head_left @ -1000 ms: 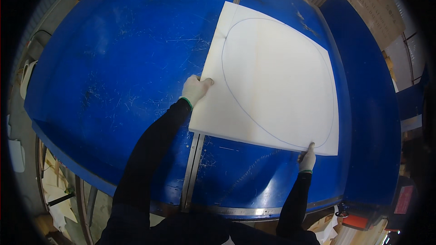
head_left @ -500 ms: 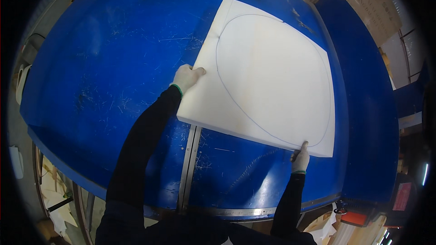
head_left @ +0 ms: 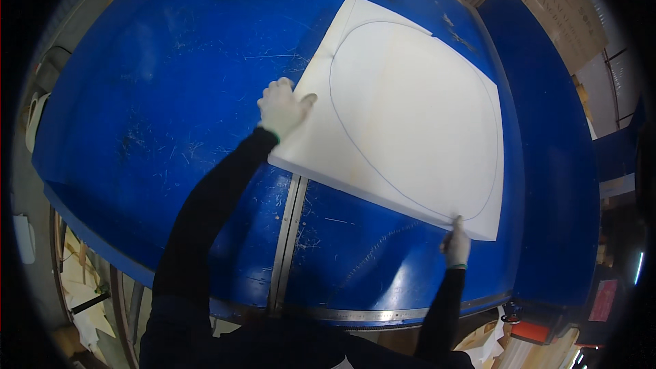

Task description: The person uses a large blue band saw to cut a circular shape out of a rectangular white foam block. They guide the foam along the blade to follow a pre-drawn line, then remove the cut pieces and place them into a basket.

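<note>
A thick white foam slab (head_left: 417, 116) with a large rounded outline drawn in blue on its top lies on the blue table. My left hand (head_left: 283, 108), in a pale glove with a green cuff, is at the slab's left edge. Its fingers are spread apart and its thumb reaches over the foam. At the near right corner my gloved right hand (head_left: 456, 244) pinches the slab's edge, with the thumb on top and the fingers partly hidden at the side.
The scratched blue table (head_left: 164, 82) spreads around the slab, crossed by a metal strip (head_left: 287, 246). A metal rail (head_left: 383, 318) runs along its near edge. To the right stands a blue panel (head_left: 547, 130), with a cardboard sheet (head_left: 557, 14) beyond its far end.
The slab has turned slightly, its far left corner shifting right and its near left corner moving farther away. My left hand has loosened, its fingers spreading. My right hand remains at the near edge.
</note>
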